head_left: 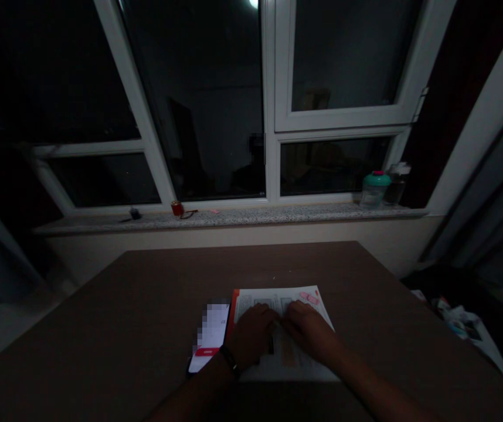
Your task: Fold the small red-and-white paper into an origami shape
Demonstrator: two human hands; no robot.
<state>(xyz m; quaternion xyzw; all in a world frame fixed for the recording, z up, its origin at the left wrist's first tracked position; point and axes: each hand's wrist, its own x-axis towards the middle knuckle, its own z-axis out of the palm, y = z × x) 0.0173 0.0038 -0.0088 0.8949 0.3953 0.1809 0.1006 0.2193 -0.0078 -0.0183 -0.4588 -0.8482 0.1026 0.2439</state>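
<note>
A printed book or booklet (295,369) with an orange left edge lies on the brown table (167,275). Over its left half is my left hand (255,331), a dark band on the wrist and the fingers curled together. My right hand (306,328) rests on the page's right half, its fingers bent in and meeting those of the left near the middle. Whatever the fingertips hold, if anything, is too dark and small to make out. A pink item (309,298) lies at the page's upper right. Left of the book is a phone (213,334) with a lit screen.
Beyond the table runs a speckled window sill (242,218) with a red object (177,208), a small dark object (135,213), a teal-lidded bottle (375,189) and a clear bottle (396,184). Papers (466,325) lie past the table's right edge.
</note>
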